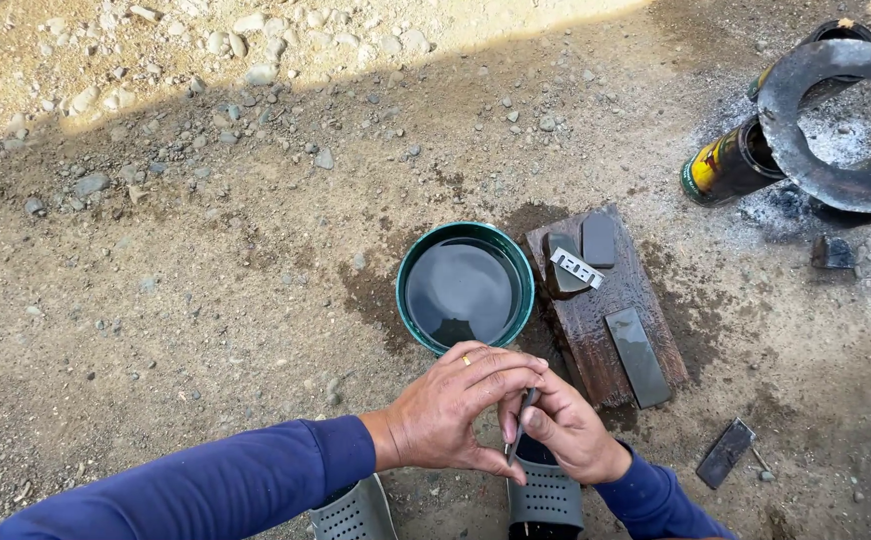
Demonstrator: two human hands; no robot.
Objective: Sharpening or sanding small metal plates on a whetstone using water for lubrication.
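Note:
My left hand (456,410) and my right hand (571,430) meet over my feet, just in front of a green bucket (403,290) of dark water. Both hands pinch a thin grey metal blade (527,408) that stands nearly upright between the fingers. A ring sits on a finger of my left hand. Both arms wear blue sleeves. To the right of the bucket lies a wet wooden board (596,320) with a long grey sharpening stone (638,357), a small dark stone (599,240) and a small white piece (577,268) on it.
Grey perforated shoes (546,497) show under my hands. A flat dark piece (725,452) lies on the dirt at the right. A rusty metal ring (786,150) and a can (726,165) lie by ash at the top right. Pebbles cover the far ground.

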